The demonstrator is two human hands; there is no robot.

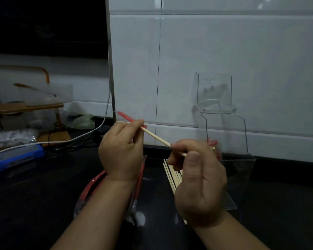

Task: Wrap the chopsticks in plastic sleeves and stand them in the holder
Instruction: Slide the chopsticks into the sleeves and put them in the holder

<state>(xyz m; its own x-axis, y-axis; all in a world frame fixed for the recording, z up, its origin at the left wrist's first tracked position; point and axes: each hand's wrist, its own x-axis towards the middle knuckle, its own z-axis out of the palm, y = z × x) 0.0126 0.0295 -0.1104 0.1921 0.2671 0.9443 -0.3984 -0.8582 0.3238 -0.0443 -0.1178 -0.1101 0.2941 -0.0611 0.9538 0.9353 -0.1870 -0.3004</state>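
Note:
My left hand (122, 152) pinches a red plastic sleeve (126, 117) that sticks out up and to the left. My right hand (197, 179) grips a pale wooden chopstick (156, 137) whose far end sits inside the sleeve's mouth. Several bare chopsticks (172, 175) lie on the dark counter below my hands. A bag of red sleeves (90, 192) lies under my left forearm. The clear plastic holder (229, 134) stands against the tiled wall at the right, with red wrapped chopstick tops (212, 142) showing in it behind my right hand.
A white cable (61, 141) runs across the counter at the left. A blue box (16, 156), plastic bags and a wooden rack (25, 107) with a container crowd the far left. White tiled wall (224, 42) stands behind.

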